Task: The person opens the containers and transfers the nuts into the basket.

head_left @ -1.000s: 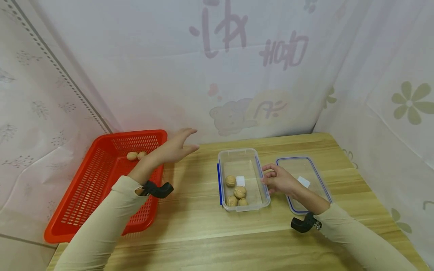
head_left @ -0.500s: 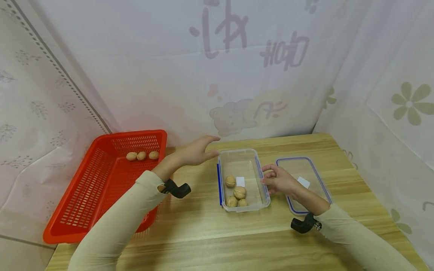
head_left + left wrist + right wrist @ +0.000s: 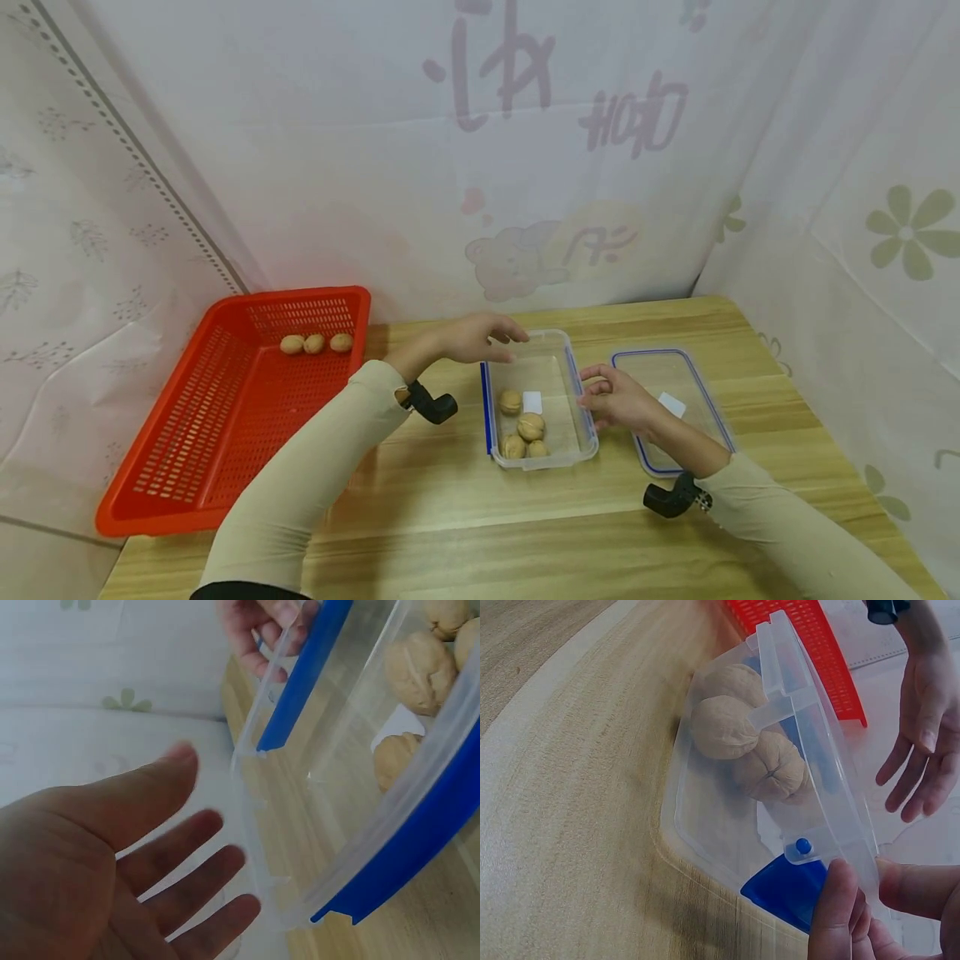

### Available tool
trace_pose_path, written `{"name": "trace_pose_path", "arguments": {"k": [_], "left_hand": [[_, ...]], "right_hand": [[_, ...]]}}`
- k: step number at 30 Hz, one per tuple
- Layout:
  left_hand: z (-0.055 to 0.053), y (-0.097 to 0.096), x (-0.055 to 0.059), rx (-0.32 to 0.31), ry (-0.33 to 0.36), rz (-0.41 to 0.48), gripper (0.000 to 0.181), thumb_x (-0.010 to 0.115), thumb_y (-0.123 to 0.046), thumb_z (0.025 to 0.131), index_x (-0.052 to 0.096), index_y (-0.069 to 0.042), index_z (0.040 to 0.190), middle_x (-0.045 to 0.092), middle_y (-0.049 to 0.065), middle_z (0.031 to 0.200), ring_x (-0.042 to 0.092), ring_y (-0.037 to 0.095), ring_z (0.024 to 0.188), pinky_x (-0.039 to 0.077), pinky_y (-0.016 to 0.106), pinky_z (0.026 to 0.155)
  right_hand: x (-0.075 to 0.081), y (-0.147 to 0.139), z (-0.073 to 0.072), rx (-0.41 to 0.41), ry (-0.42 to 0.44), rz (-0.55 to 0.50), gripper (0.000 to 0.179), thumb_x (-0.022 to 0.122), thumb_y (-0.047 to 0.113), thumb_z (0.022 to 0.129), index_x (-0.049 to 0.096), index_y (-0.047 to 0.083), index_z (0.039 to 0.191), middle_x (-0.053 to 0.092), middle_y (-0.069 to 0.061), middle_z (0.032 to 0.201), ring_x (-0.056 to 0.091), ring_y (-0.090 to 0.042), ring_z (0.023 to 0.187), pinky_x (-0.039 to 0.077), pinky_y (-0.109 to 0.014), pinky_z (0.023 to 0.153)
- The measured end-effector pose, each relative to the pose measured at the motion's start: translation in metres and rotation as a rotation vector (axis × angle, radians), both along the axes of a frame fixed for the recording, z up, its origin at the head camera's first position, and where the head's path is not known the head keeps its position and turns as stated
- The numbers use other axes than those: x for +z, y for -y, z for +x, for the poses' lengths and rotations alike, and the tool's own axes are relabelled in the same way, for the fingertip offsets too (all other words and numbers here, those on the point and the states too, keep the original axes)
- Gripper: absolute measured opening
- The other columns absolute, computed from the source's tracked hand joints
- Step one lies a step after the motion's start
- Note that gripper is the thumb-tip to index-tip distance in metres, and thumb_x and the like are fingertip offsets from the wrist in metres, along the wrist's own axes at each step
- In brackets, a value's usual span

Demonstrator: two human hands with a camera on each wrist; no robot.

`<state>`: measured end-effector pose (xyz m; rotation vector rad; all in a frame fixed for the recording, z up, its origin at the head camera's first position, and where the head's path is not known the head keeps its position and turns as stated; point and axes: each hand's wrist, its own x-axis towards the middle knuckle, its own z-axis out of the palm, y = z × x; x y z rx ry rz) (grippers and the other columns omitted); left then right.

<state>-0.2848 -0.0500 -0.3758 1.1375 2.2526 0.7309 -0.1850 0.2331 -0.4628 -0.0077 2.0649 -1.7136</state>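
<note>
right hand (image 3: 618, 400) pinches the right wall of the box (image 3: 543, 461), probably steadying it; left hand (image 3: 472, 337), empty, fingers apart, hangs at its far left corner. walnuts (image 3: 531, 427) lie in its near end, uncovered, the lid (image 3: 663, 371) right of it.

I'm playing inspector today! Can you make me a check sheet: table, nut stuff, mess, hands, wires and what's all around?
Surface: wooden table.
Job's things: red basket, three walnuts showing inside; clear open box, four walnuts inside; lid on the table, right of the box.
Clutter: nothing seen.
Hands: left hand near the box's far left corner, holding nothing; right hand pinches the box's right rim.
Cables: nothing seen.
Surroundings: printed cloth behind and at both sides.
</note>
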Motion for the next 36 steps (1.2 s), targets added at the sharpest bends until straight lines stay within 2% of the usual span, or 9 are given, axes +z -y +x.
{"name": "trace_pose_path", "arguments": {"k": [4, 8, 13, 19, 27, 36], "left_hand": [[-0.007, -0.005, -0.004, -0.03, 0.098, -0.006, 0.039, 0.062, -0.006, 0.102, 0.058, -0.001, 0.14, 0.054, 0.016, 0.146, 0.051, 0.04, 0.135, 0.049, 0.033, 0.105], [-0.013, -0.011, -0.006, -0.068, 0.177, -0.024, 0.038, 0.062, 0.002, 0.099, 0.061, 0.001, 0.137, 0.056, 0.016, 0.144, 0.05, 0.04, 0.135, 0.05, 0.03, 0.103], [-0.019, -0.019, -0.011, -0.119, 0.236, -0.113, 0.038, 0.063, 0.007, 0.097, 0.064, 0.0, 0.134, 0.06, 0.011, 0.141, 0.05, 0.038, 0.136, 0.049, 0.029, 0.104], [-0.024, -0.031, -0.016, -0.172, 0.241, -0.263, 0.038, 0.067, 0.005, 0.094, 0.067, -0.002, 0.132, 0.064, 0.006, 0.136, 0.053, 0.033, 0.134, 0.048, 0.026, 0.103], [-0.021, -0.045, -0.025, -0.205, 0.224, -0.401, 0.038, 0.07, 0.009, 0.09, 0.07, -0.003, 0.126, 0.067, 0.009, 0.128, 0.06, 0.024, 0.123, 0.049, 0.023, 0.099], [-0.015, -0.051, -0.031, -0.163, 0.169, -0.492, 0.04, 0.073, 0.008, 0.087, 0.072, -0.008, 0.124, 0.067, 0.005, 0.125, 0.061, 0.02, 0.117, 0.049, 0.026, 0.098]], "right_hand": [[0.001, 0.0, 0.0, 0.004, 0.006, -0.003, 0.047, 0.06, 0.002, 0.101, 0.037, -0.007, 0.141, 0.058, -0.008, 0.098, 0.057, -0.018, 0.086, 0.059, -0.033, 0.065], [0.001, -0.001, -0.001, 0.002, 0.011, -0.006, 0.048, 0.06, 0.001, 0.101, 0.037, -0.007, 0.141, 0.059, -0.008, 0.097, 0.059, -0.017, 0.083, 0.059, -0.032, 0.064], [0.001, -0.001, -0.001, 0.0, 0.017, -0.015, 0.047, 0.06, 0.001, 0.1, 0.037, -0.007, 0.141, 0.06, -0.008, 0.096, 0.06, -0.016, 0.081, 0.059, -0.031, 0.063], [0.0, 0.0, -0.001, 0.007, 0.013, -0.022, 0.046, 0.059, 0.0, 0.101, 0.037, -0.007, 0.14, 0.06, -0.009, 0.097, 0.06, -0.018, 0.082, 0.059, -0.031, 0.063], [0.001, 0.0, -0.001, 0.009, 0.012, -0.017, 0.047, 0.059, 0.001, 0.101, 0.036, -0.008, 0.141, 0.06, -0.01, 0.098, 0.06, -0.018, 0.083, 0.059, -0.033, 0.064], [0.0, -0.001, -0.002, 0.007, 0.013, -0.023, 0.047, 0.059, 0.0, 0.1, 0.036, -0.008, 0.141, 0.06, -0.008, 0.096, 0.06, -0.017, 0.082, 0.059, -0.033, 0.064]]}}
